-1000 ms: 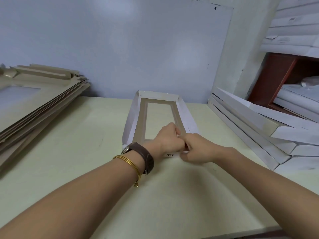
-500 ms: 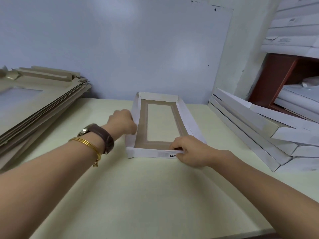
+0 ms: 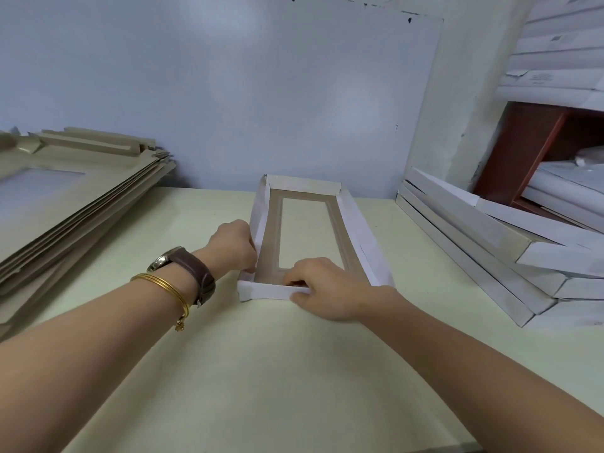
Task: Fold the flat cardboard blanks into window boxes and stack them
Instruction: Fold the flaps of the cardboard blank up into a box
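Note:
A white window box (image 3: pixel 356 230) with a brown inside and a long rectangular window lies open side up in the middle of the table, its four walls raised. My left hand (image 3: pixel 233 245) grips the left wall near the front corner. My right hand (image 3: pixel 322 287) pinches the front wall, fingers curled over its top edge. A pile of flat brown blanks (image 3: pixel 72 188) lies at the left. A leaning stack of folded white boxes (image 3: pixel 490 243) rests at the right.
The pale green table (image 3: pixel 261 371) runs back to a grey-blue wall. A red-brown shelf unit (image 3: pixel 536 148) at the far right holds more white boxes, with further white boxes piled on top of it.
My left hand left the front wall, swung out to the left side and now grips the left wall near the front corner. My right hand slid left along the front wall.

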The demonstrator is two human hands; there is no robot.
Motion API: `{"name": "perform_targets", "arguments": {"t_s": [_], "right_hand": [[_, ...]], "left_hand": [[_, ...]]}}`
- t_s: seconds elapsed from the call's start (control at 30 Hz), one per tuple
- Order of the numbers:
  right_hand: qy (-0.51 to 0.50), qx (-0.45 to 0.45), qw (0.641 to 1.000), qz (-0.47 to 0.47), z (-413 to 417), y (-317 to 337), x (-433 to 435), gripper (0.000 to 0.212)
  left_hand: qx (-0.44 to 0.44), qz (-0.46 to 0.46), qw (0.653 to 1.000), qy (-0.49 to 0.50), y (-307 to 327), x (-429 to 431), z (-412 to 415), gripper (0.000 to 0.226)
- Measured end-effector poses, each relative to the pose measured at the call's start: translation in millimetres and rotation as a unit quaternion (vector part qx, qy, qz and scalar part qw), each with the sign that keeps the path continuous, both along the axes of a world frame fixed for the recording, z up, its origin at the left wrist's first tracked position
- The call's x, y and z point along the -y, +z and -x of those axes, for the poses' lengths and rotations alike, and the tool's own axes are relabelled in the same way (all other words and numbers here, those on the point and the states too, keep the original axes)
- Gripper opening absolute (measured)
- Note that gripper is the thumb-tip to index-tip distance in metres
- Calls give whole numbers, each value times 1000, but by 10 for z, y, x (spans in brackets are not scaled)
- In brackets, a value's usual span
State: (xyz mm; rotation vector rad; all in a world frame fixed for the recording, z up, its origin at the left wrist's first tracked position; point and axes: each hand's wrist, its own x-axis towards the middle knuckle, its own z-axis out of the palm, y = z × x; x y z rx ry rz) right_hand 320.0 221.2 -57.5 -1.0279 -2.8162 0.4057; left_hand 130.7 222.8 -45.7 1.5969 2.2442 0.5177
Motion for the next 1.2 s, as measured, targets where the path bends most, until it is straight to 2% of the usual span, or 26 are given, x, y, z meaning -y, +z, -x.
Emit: {"name": "perform_targets", "arguments": {"t_s": [0.13, 0.23, 0.4, 0.5, 0.6, 0.7, 0.77, 0.9, 1.2], "right_hand": [[13, -17, 1000, 15, 195, -41, 56, 14], [-1, -36, 999, 36, 219, -58, 50, 25], [-3, -52, 998, 29, 222, -85, 61, 39], [-5, -54, 998, 32, 216, -104, 58, 28], [-1, -64, 997, 31, 213, -107, 60, 33], [2, -66, 997, 27, 212, -128, 57, 19], [-2, -66, 998, 22, 210, -142, 50, 17], [-3, -65, 998, 17, 206, -144, 45, 19], [-10, -56, 998, 17, 210, -192, 21, 15]], "left_hand": [[-21, 9, 1000, -10, -9, 1, -21, 25], [-39, 51, 998, -10, -6, 27, -30, 23], [-6, 103, 995, 6, 80, 10, -95, 29], [-9, 139, 990, 0, 101, -2, -186, 23], [-39, 156, 987, -6, 99, -5, -251, 14], [-52, 166, 985, -11, 105, 13, -294, 8], [-47, 168, 985, -13, 91, 23, -311, 6], [-39, 166, 985, -13, 93, 18, -310, 5], [-89, 146, 985, -30, 98, 55, -292, 13]]}}
